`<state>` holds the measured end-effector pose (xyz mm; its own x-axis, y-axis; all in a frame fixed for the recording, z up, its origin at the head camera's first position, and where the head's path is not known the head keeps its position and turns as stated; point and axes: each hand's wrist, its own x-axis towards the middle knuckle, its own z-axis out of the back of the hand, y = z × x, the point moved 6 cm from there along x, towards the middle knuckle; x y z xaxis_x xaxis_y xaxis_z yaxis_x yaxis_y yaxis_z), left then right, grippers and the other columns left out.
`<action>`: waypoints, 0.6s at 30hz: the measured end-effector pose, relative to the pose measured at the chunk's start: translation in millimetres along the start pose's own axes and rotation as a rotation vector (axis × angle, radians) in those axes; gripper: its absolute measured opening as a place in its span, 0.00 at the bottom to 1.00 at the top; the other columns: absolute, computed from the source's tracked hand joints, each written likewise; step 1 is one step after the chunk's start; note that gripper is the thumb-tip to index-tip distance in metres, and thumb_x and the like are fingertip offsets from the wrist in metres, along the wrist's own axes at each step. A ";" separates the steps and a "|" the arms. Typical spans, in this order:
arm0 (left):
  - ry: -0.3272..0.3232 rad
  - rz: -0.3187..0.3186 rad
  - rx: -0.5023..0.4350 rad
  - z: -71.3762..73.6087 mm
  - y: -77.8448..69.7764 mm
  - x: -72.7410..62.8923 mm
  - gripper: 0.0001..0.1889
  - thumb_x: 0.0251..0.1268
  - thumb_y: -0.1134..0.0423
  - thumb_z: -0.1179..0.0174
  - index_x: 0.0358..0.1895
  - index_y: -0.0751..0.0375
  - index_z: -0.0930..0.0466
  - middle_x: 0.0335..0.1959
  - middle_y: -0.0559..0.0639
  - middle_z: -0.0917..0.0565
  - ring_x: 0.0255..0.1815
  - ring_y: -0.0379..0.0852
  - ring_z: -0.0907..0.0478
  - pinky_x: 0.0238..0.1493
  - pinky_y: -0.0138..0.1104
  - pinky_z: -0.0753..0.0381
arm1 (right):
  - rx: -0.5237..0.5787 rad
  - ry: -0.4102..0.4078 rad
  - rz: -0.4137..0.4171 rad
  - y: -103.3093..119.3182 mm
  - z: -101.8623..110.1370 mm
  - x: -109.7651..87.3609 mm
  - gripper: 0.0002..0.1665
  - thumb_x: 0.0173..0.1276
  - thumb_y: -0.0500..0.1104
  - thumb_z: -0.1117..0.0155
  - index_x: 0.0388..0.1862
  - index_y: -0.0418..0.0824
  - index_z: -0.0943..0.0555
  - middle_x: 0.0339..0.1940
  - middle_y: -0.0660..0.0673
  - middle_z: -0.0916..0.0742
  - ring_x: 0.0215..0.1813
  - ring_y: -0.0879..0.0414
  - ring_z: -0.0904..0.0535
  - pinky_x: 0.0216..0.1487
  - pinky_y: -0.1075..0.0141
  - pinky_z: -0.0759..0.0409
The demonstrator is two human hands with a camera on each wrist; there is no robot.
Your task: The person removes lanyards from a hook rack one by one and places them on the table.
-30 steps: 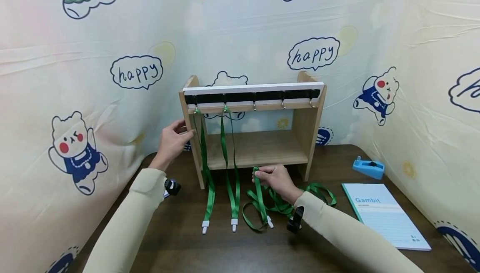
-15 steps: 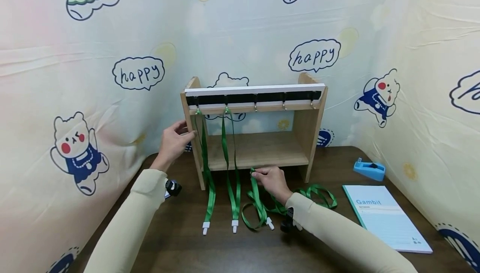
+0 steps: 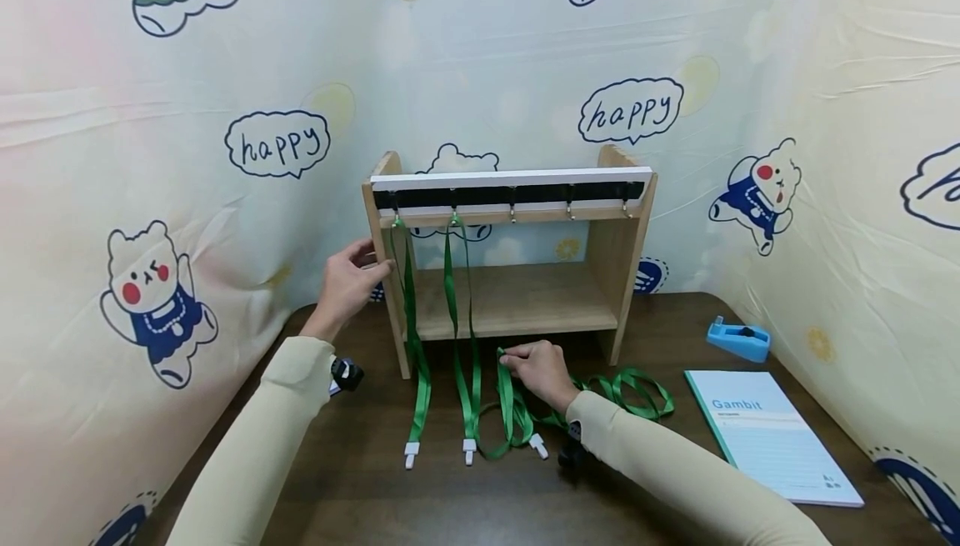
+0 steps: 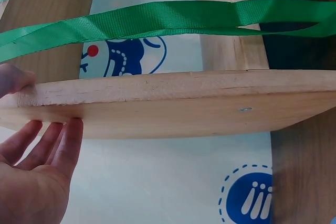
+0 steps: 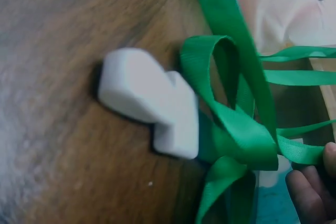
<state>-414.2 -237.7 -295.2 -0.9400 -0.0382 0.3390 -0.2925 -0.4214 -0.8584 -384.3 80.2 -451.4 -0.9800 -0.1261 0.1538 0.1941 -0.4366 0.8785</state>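
My right hand (image 3: 542, 371) pinches the strap of a green lanyard (image 3: 507, 400) just above the table, in front of a small wooden rack (image 3: 517, 325). The lanyard's white plastic clip (image 5: 178, 116) lies on the tabletop in the right wrist view, with loops of strap bunched beside it. My left hand (image 3: 347, 289) holds the rack's left side panel (image 4: 173, 116), thumb on one face and fingertips against the other. Two more green lanyards, a left one (image 3: 410, 313) and a right one (image 3: 452, 296), hang from the two leftmost hooks, their white clips reaching down in front.
Along the rack's black strip (image 3: 540, 195) are several metal hooks. More green strap (image 3: 637, 392) lies in a heap behind my right forearm. To the right are a notebook (image 3: 772, 438) and a blue tape dispenser (image 3: 738, 338). Printed cloth (image 3: 480, 54) encloses the dark table.
My right hand has shifted left and slightly down with the pinched strap, and the lanyard's loops have moved with it. My left hand stays on the rack's side panel.
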 end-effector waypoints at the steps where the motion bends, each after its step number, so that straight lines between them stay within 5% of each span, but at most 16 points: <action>1: 0.001 -0.001 0.001 0.1 -0.1 -0.1 0.34 0.68 0.52 0.35 0.74 0.56 0.32 0.68 0.61 0.24 0.69 0.59 0.25 0.67 0.52 0.21 | -0.002 -0.001 -0.004 -1.0 -0.4 0.1 0.12 0.69 0.46 0.30 0.49 0.45 0.10 0.47 0.42 0.08 0.40 0.55 0.08 0.41 0.63 0.10; 18: 0.001 0.005 0.001 0.2 0.7 1.2 0.33 0.68 0.52 0.35 0.74 0.56 0.32 0.68 0.61 0.24 0.69 0.58 0.24 0.67 0.52 0.20 | -0.035 0.012 -0.007 -9.7 -4.0 0.3 0.12 0.68 0.46 0.29 0.47 0.44 0.09 0.43 0.42 0.07 0.39 0.56 0.09 0.40 0.64 0.10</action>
<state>-415.6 -238.2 -295.4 -0.9416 -0.0398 0.3344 -0.2874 -0.4223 -0.8597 -386.3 80.8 -461.6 -0.9807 -0.1335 0.1426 0.1893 -0.4686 0.8629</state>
